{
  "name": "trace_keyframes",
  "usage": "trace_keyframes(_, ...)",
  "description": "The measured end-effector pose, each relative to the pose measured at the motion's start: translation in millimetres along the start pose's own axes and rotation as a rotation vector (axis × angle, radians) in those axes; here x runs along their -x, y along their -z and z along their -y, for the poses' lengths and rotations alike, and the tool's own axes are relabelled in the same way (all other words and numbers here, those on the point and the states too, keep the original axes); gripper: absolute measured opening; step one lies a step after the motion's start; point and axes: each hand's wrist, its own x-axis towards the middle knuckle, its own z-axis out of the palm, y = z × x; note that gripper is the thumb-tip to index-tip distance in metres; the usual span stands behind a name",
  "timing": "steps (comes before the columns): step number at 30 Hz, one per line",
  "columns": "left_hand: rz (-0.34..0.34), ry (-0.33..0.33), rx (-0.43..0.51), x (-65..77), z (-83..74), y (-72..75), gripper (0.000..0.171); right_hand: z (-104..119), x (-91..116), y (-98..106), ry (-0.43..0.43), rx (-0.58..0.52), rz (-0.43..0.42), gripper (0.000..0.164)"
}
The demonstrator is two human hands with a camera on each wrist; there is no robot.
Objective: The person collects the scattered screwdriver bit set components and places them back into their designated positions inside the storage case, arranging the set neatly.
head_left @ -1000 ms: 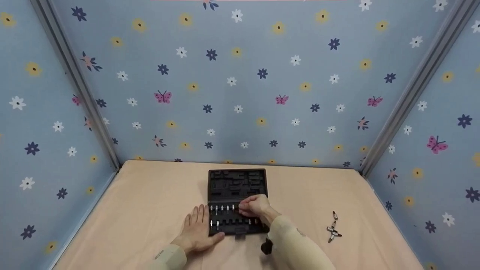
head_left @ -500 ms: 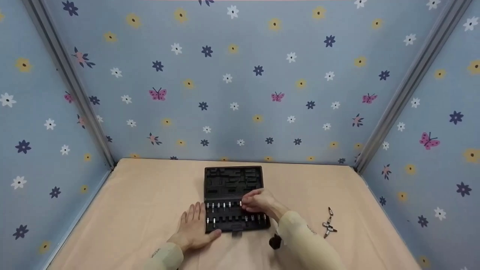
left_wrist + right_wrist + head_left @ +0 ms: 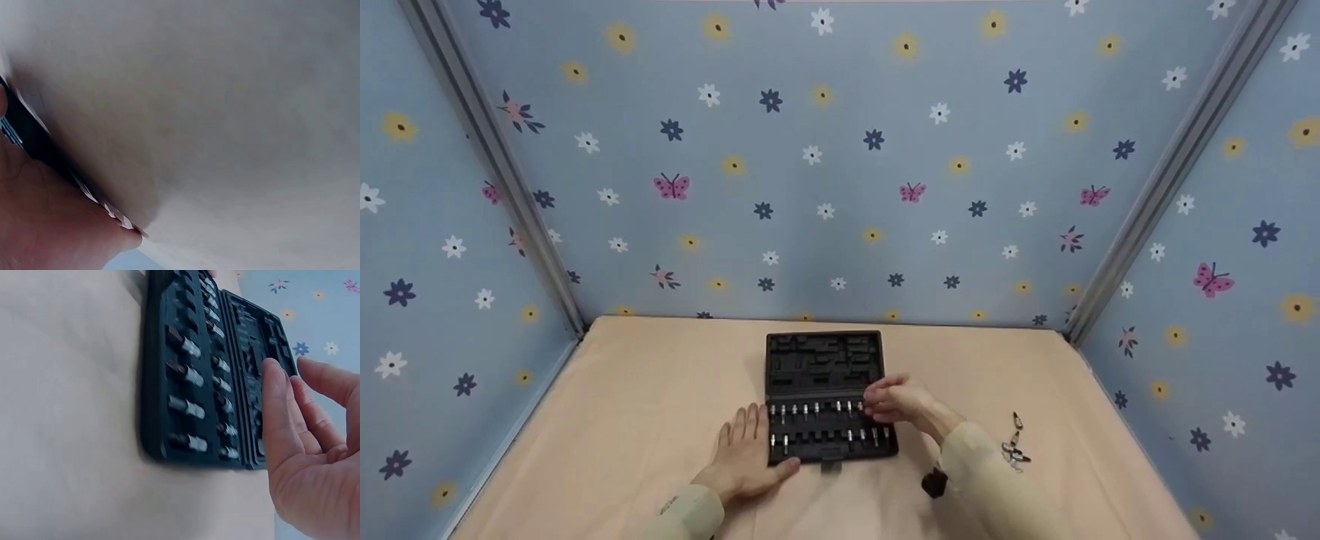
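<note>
An open black case [image 3: 825, 448] holds two rows of silver bit sockets [image 3: 194, 377] with dark tips. Bare slots show in the middle of the front row, and one gap breaks the back row. My left hand [image 3: 744, 457] lies flat with straight fingers along the case's left side, its thumb at the front left corner. Over the right end of the back row is my right hand [image 3: 906, 401]. In the right wrist view its thumb and fingertips stand apart with nothing between them.
Several loose bit sockets [image 3: 1015, 450] lie in a small group on the pale tablecloth [image 3: 660, 375], right of the case. The moulded lid [image 3: 825, 364] lies back toward the flowered wall [image 3: 840, 172]. A dark object [image 3: 934, 483] hangs by the right sleeve.
My right hand has moved right along the back row and off the bit sockets it was touching, so more of them show. The left hand stays at the case.
</note>
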Motion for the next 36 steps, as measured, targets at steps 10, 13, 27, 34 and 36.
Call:
trace_keyframes(10,-0.010,-0.012,0.010,0.1,-1.5,-2.0,0.131,13.0,6.0,36.0,-0.011,0.015,-0.044,0.026)
trace_keyframes(13,-0.004,-0.004,-0.014,-0.1,-2.2,-1.3,0.129,17.7,6.6,49.8,-0.022,0.016,-0.060,0.033)
trace_keyframes(27,-0.012,-0.001,-0.012,0.7,-1.2,-0.3,0.129,30.3,12.9,106.0,-0.080,0.076,-0.129,0.073)
trace_keyframes(34,-0.017,-0.009,-0.014,1.1,-0.7,-0.5,0.129,28.2,19.3,128.2,-0.102,0.214,-0.193,0.068)
trace_keyframes(36,-0.020,-0.009,-0.013,0.9,-0.3,-0.4,0.129,27.8,21.6,134.5,-0.099,0.259,-0.214,0.066)
